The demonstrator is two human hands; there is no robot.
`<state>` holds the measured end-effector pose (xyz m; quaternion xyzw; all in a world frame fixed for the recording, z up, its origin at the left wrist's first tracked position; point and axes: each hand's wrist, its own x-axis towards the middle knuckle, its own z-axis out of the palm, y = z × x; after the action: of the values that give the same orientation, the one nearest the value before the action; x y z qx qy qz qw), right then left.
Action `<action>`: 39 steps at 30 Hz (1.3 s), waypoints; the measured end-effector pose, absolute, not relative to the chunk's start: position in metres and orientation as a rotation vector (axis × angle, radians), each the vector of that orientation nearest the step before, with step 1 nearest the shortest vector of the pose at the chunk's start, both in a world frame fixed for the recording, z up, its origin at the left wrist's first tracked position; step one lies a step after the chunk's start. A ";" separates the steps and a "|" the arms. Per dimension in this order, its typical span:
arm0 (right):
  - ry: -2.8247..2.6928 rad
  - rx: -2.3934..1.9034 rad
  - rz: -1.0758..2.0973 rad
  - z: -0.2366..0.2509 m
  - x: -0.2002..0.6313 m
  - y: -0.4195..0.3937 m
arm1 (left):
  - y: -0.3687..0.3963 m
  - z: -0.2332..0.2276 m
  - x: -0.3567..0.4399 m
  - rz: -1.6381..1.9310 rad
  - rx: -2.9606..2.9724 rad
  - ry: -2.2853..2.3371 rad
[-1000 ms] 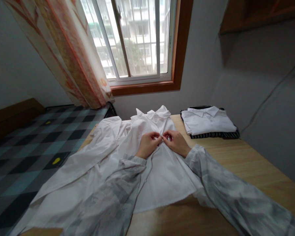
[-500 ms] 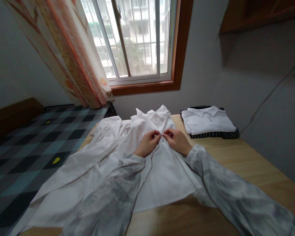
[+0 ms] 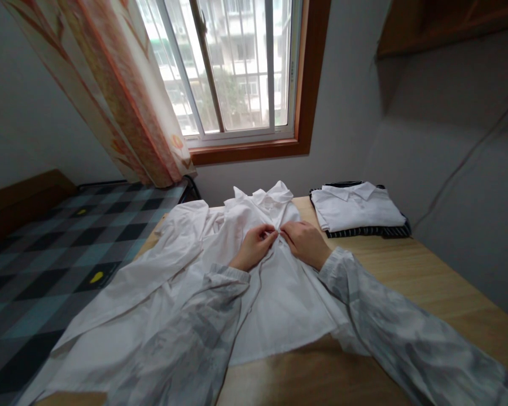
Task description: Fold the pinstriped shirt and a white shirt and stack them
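Note:
A white shirt (image 3: 288, 304) lies spread on the wooden table, its collar toward the window and its hem toward me. On its front edge, below the collar, my left hand (image 3: 256, 245) pinches the cloth between thumb and fingers. My right hand (image 3: 305, 242) pinches the same front edge from the other side, the fingertips of both hands nearly meeting. Whatever small part sits between the fingertips is hidden. The shirt's left side and sleeve (image 3: 152, 287) spread in loose folds toward the bed.
Folded clothes (image 3: 359, 208), white over black striped, lie at the table's back right. The wooden table (image 3: 440, 287) reaches toward the right wall. A bed with a checked cover (image 3: 68, 248) stands at left, below a curtain (image 3: 139, 124) and a window (image 3: 241, 73).
The fingers of my right hand have curled in slightly at the shirt's front edge. My left hand and the shirt stay almost where they were.

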<state>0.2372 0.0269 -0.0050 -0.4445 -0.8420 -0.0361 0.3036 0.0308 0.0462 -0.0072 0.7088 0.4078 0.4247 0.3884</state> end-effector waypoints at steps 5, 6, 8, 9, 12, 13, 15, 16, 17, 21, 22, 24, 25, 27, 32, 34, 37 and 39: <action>-2.281 -1.132 -0.088 -0.010 0.240 0.032 | 0.045 -0.007 0.031 1.092 1.819 1.036; -2.283 -1.123 -0.078 -0.011 0.241 0.033 | 0.045 -0.008 0.032 1.089 1.823 1.034; -2.285 -1.110 -0.074 -0.013 0.242 0.034 | 0.045 -0.008 0.032 1.081 1.826 1.024; -2.288 -1.104 -0.076 -0.013 0.242 0.034 | 0.045 -0.009 0.032 1.079 1.826 1.016; -2.302 -1.092 -0.089 -0.013 0.241 0.035 | 0.046 -0.010 0.031 1.074 1.836 0.998; -2.305 -1.093 -0.092 -0.013 0.241 0.035 | 0.046 -0.010 0.031 1.072 1.843 0.999; -2.299 -1.103 -0.089 -0.012 0.241 0.034 | 0.046 -0.011 0.031 1.064 1.850 1.001; -2.289 -1.109 -0.080 -0.012 0.241 0.034 | 0.046 -0.011 0.031 1.060 1.849 0.998; -2.276 -1.111 -0.064 -0.013 0.241 0.035 | 0.047 -0.012 0.031 1.057 1.846 0.992; -2.219 -1.083 0.051 -0.017 0.244 0.037 | 0.047 -0.012 0.031 1.061 1.848 0.996; -2.205 -1.071 0.085 -0.018 0.244 0.038 | 0.047 -0.013 0.032 1.070 1.850 1.013; -2.173 -1.053 0.143 -0.019 0.244 0.039 | 0.047 -0.013 0.033 1.112 1.841 1.060; -2.159 -1.047 0.167 -0.019 0.244 0.039 | 0.046 -0.012 0.033 1.135 1.832 1.079; -2.134 -1.034 0.212 -0.019 0.243 0.039 | 0.045 -0.012 0.034 1.165 1.812 1.097; -2.078 -1.012 0.296 -0.019 0.241 0.038 | 0.042 -0.009 0.036 1.128 1.811 1.070; -2.074 -1.008 0.307 -0.019 0.241 0.038 | 0.042 -0.008 0.036 1.119 1.823 1.075; -2.086 -1.002 0.325 -0.020 0.242 0.040 | 0.041 -0.007 0.035 1.127 1.880 1.097; -2.096 -0.983 0.356 -0.020 0.244 0.040 | 0.039 -0.006 0.035 1.130 1.954 1.141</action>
<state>0.2437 0.0403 -0.0200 -0.3866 -0.8243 0.1399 0.3893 0.0354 0.0390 -0.0060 0.7367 0.4300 0.4261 0.3015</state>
